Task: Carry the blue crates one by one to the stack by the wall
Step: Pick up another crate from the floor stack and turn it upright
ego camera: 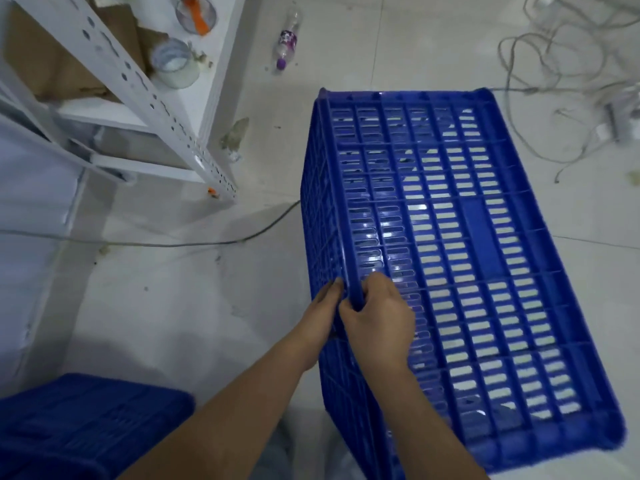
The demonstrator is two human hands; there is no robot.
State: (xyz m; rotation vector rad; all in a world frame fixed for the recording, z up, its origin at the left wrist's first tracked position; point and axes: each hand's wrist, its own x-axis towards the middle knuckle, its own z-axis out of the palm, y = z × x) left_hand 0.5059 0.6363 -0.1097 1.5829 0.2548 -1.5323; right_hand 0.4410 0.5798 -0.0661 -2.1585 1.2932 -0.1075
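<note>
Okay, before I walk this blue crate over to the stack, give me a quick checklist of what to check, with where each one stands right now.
1. Left hand grips the crate's rim: ok.
2. Right hand grips the same rim: ok.
3. Blue crate empty: ok, floor shows through its slots.
4. Hold balanced: not ok, both hands sit together on one long side.
5. Floor free of trip hazards: not ok, a cable, a plastic bottle and tangled cords lie about.
6. Stack by the wall ready: cannot tell; only another blue crate shows at lower left.
</note>
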